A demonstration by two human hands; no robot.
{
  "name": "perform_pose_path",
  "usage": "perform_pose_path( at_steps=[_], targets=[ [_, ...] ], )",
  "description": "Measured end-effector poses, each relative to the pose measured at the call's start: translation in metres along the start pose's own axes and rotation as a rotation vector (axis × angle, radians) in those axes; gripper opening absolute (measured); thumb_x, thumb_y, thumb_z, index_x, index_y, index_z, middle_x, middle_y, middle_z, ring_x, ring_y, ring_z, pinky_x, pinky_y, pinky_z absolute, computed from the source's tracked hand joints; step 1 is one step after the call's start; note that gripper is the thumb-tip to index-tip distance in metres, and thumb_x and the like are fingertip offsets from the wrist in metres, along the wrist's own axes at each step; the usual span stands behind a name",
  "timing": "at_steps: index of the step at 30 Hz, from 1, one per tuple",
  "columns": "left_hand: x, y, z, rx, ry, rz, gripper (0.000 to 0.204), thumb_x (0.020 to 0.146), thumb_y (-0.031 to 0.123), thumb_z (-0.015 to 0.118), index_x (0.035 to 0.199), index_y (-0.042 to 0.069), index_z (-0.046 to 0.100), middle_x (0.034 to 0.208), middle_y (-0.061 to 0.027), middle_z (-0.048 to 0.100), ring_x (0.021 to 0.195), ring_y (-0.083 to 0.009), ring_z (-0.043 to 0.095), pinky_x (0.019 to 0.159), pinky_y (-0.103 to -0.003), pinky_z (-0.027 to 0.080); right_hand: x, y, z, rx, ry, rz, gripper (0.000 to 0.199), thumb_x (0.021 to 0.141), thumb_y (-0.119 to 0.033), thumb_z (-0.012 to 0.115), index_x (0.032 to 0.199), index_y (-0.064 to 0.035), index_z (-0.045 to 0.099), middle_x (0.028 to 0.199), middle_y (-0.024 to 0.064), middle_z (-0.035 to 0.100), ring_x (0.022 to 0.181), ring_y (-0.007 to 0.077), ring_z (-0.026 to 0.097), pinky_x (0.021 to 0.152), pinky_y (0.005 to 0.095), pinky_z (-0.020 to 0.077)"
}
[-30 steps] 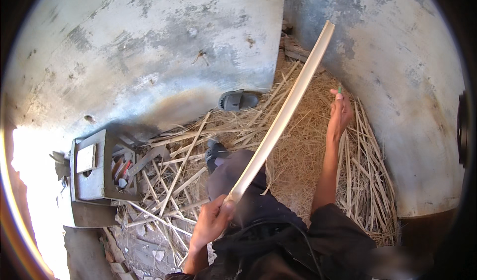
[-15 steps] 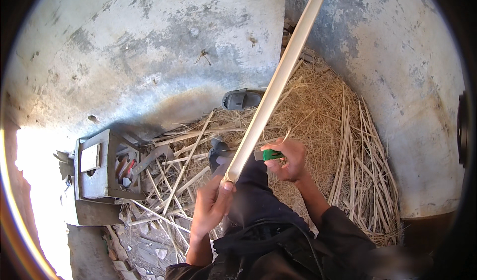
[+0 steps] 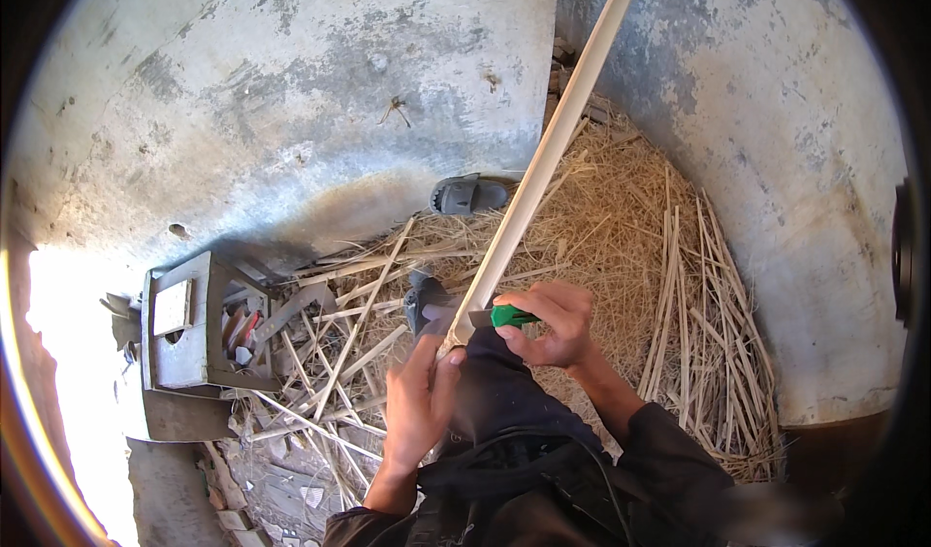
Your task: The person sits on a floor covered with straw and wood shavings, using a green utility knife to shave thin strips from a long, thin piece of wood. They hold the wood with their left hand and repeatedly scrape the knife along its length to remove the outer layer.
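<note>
A grey concrete floor (image 3: 291,91) fills most of the view, stained and patchy, with a bright sunlit patch at the left edge. Over its lower middle and right lies a wide bed of straw (image 3: 621,227), with longer split cane strips (image 3: 708,295) piled along its right side and more strips scattered to the left.

The long pale cane strip (image 3: 543,169) is the longest single thing here. Its long axis runs on a diagonal: the near end sits low at the centre, at the hands, and the far end points up and to the right, leaving the view at the top edge. It lies across the straw and over the person's dark-trousered knee (image 3: 504,392).

At the left a grey wooden toolbox (image 3: 179,324) stands on the floor, holding a few tools (too small to tell apart). A grey sandal (image 3: 467,195) lies at the far edge of the straw, just left of the strip.

The left hand (image 3: 419,402) has its grip closed round the near end of the strip, thumb up along it. The right hand (image 3: 553,326) has its grip closed on a small knife with a green handle (image 3: 508,316), fingers curled over it; the grey blade touches the strip's right edge just above the left hand. The 2 hands are close together, just beside each other at the strip's lower end.
</note>
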State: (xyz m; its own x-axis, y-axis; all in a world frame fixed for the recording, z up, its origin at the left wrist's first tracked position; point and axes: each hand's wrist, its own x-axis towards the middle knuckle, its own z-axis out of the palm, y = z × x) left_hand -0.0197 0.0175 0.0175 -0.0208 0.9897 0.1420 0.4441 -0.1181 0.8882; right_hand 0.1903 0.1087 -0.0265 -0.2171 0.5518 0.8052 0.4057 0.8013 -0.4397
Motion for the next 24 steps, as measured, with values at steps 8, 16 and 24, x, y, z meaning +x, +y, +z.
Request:
perform_pose_path(
  at_steps=[8, 16, 24],
  targets=[
    [-0.003, 0.004, -0.001, 0.031, -0.018, -0.001, 0.02, 0.108, 0.019, 0.063, 0.106, -0.001, 0.064, 0.067, -0.0101, 0.066, 0.06, -0.018, 0.068, 0.058, -0.031, 0.05, 0.0, 0.005, -0.008, -0.1, 0.024, -0.046, 0.027, 0.084, -0.032, 0.083, 0.102, -0.0115, 0.081, 0.068, 0.001, 0.067, 0.054, 0.0196, 0.061, 0.052, 0.0331, 0.0459],
    [-0.003, 0.001, 0.002, 0.073, -0.008, -0.008, 0.02, 0.108, 0.019, 0.062, 0.104, -0.001, 0.064, 0.065, -0.0102, 0.065, 0.06, -0.0194, 0.068, 0.059, -0.033, 0.05, 0.005, 0.005, -0.014, -0.153, 0.007, -0.061, 0.029, 0.084, -0.032, 0.083, 0.102, -0.0089, 0.08, 0.068, 0.0016, 0.067, 0.054, 0.0194, 0.061, 0.051, 0.0326, 0.0463],
    [-0.04, -0.011, -0.006, -0.013, -0.211, -0.123, 0.01, 0.105, 0.012, 0.063, 0.105, 0.002, 0.064, 0.066, -0.0225, 0.06, 0.06, -0.0424, 0.065, 0.054, -0.042, 0.044, -0.007, 0.123, -0.059, 0.012, 0.47, 0.5, 0.03, 0.105, -0.035, 0.061, 0.104, -0.009, 0.076, 0.072, -0.0046, 0.06, 0.053, 0.0064, 0.036, 0.049, 0.0265, 0.0297]
  ],
)
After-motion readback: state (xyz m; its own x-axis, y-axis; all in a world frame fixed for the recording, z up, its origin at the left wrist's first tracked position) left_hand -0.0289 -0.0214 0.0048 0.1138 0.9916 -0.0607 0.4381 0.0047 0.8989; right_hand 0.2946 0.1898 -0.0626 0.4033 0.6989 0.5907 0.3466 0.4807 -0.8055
